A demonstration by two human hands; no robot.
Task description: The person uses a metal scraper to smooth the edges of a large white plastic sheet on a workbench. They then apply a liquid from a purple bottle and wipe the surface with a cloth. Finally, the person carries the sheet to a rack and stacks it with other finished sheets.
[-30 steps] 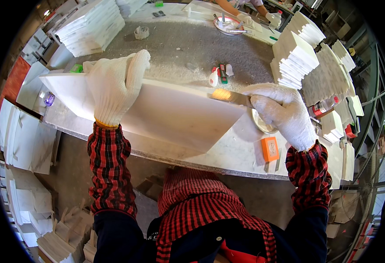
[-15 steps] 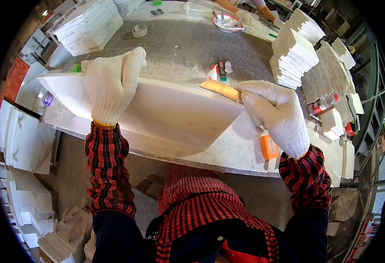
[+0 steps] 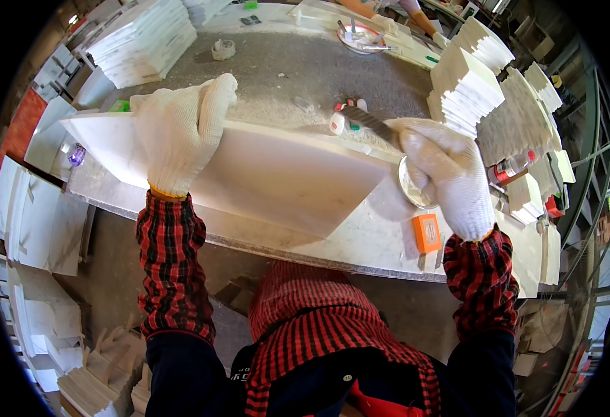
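Fingers bunched together, a gloved left hand (image 3: pixel 183 139) grips the top of a white slab (image 3: pixel 284 184) stood on edge on a dusty workbench (image 3: pixel 277 83). Near the slab's right end, the right hand (image 3: pixel 447 177) pinches a dark flat tool (image 3: pixel 373 125); stacked tiles (image 3: pixel 142 45) rise beyond the slab.

Workshop, with stacked marble-patterned slabs (image 3: pixel 142 45)

A smooth, faintly veined white slab (image 3: pixel 284 177) stands on its long edge with its broad face to the front, and a narrow flat tool (image 3: pixel 371 125), dark grey and apparently ridged, though blur leaves that uncertain, slants just beyond its upper edge near the right end.
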